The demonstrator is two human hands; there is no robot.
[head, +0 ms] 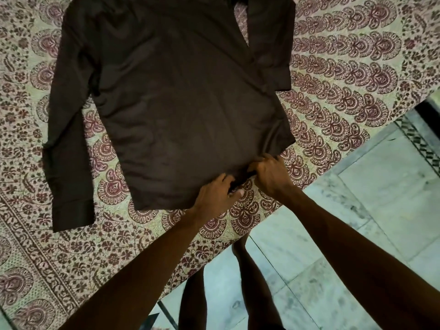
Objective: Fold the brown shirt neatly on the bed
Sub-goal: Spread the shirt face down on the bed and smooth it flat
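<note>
Across the paisley-printed bed cover (333, 96), our left hand (215, 195) and right hand (269, 173) pinch the smooth dark-brown long-sleeved shirt (181, 103) at its hem; tugging unevenly could skew it.

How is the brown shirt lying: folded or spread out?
Spread out: the brown shirt lies flat on the bedsheet, sleeves extended, both hands gripping its hem.

Bedspread (345, 75): cream ground, maroon paisley and floral print, bordered band at lower left of frame; covers most of the frame. Floor (357, 210): pale green-white marble tiles with dark joints, lower right. Patterned inlay strip (419, 141) at right edge. Lighting dim, even.
</note>
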